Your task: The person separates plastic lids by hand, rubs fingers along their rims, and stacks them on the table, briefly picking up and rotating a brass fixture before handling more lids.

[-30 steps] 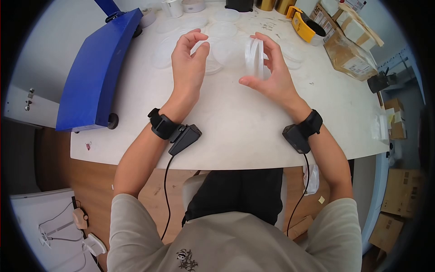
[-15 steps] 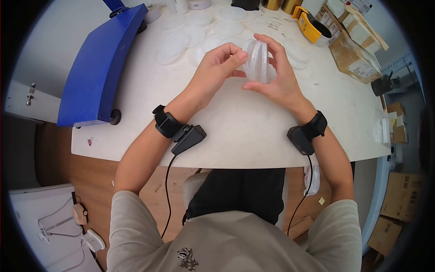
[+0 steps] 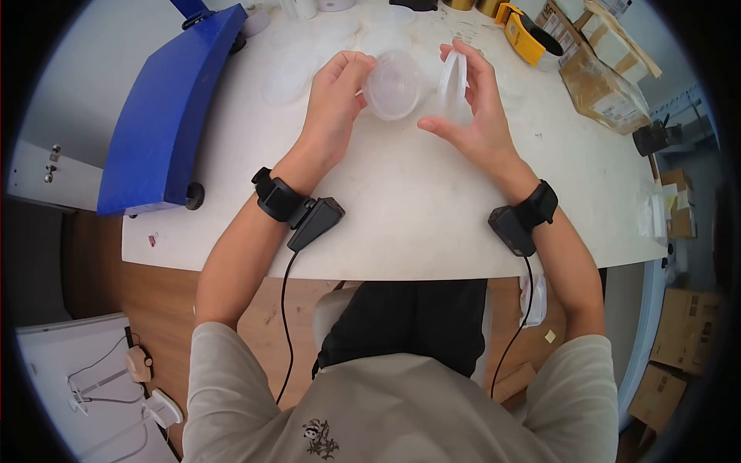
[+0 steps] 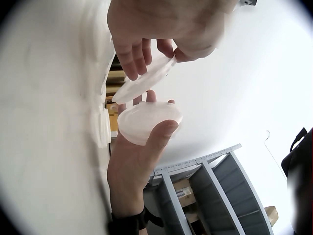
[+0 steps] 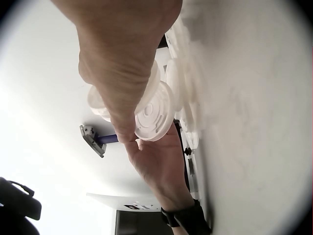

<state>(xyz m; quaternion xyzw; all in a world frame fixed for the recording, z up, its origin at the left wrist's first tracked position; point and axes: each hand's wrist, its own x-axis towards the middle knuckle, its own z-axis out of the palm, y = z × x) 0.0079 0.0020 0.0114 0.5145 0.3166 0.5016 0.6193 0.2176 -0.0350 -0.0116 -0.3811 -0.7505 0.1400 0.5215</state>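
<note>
My left hand [image 3: 333, 104] pinches a round translucent plastic lid [image 3: 393, 86] at its edge, with the lid's broad face toward the head camera. In the right wrist view that lid [image 5: 155, 115] shows a raised rim and moulded rings. My right hand [image 3: 485, 116] holds more round plastic lids [image 3: 453, 81] nearly on edge, fingers behind and thumb at the lower front. From the left wrist view these lids [image 4: 146, 120] sit in the cupped right hand, just apart from the left hand's lid. Both hands are above the white table [image 3: 401, 208].
Several translucent lids [image 3: 287, 81] lie spread on the table beyond the hands. A blue platform scale [image 3: 166, 116] stands at the left. At the back right are a yellow-and-black tape dispenser [image 3: 529, 38] and taped cardboard boxes [image 3: 602, 85].
My left hand first moved right to the lids in my right hand, then drew back left with one lid. My right hand still holds its lids in about the same place.
</note>
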